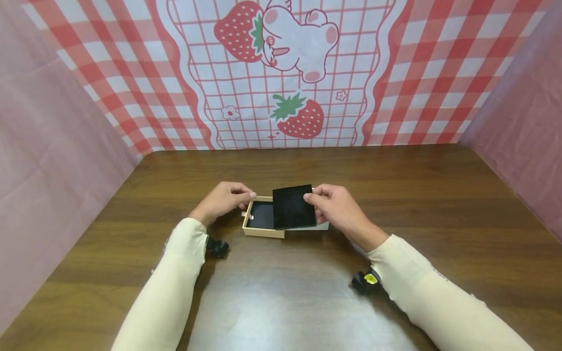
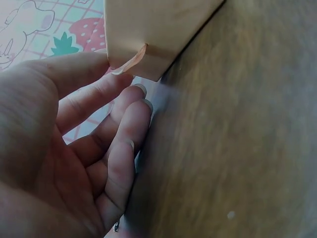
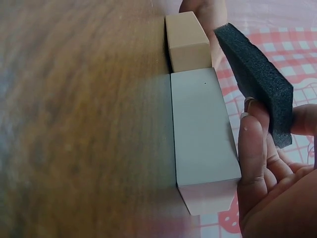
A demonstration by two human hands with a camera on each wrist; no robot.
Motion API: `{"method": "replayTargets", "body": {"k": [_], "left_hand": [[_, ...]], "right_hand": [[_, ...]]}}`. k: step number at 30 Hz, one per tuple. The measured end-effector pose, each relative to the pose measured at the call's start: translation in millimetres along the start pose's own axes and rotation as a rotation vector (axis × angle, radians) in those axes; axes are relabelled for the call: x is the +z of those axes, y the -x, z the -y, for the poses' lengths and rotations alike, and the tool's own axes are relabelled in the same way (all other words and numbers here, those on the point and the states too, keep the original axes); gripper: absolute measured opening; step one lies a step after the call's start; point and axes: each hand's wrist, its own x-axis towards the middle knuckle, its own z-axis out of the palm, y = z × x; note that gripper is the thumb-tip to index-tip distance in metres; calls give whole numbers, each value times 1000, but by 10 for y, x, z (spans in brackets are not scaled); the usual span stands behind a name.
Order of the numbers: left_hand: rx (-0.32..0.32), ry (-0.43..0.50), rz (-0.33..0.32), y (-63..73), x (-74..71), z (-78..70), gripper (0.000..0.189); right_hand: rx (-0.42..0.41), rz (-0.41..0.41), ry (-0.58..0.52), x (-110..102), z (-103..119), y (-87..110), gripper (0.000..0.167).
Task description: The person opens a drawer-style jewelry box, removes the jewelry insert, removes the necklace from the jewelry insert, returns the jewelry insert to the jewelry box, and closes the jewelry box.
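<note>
My right hand (image 1: 338, 204) pinches a square black foam pad (image 1: 291, 207) between thumb and fingers, holding it tilted above the box. Its thick edge shows in the right wrist view, apart from the box below. A tan drawer (image 1: 265, 234) with a dark lining (image 1: 261, 214) sits partly pulled out of a white sleeve (image 3: 203, 129). The pad hides part of both in the head view. At the drawer's far left corner, my left hand (image 1: 224, 201) grips the edge with thumb and index finger, beside a pale ribbon tab (image 2: 132, 60). Its other fingers curl loosely below.
The box rests on a brown wooden table (image 1: 281, 292). Behind the table hangs a red and white checked cloth (image 1: 281, 73) with strawberries, and pink cloth (image 1: 57, 97) covers the sides. Each wrist wears a small black camera (image 1: 217, 247).
</note>
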Motion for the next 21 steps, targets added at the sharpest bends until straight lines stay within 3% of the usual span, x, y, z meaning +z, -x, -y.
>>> {"method": "replayTargets", "body": {"k": [13,21], "left_hand": [[16,20,-19,-24,38,20,25],[4,-22,-10,-15,11,23,24]], "right_hand": [[9,17,32,-17,54,18,25],[9,38,25,-10,70,17,44]]}}
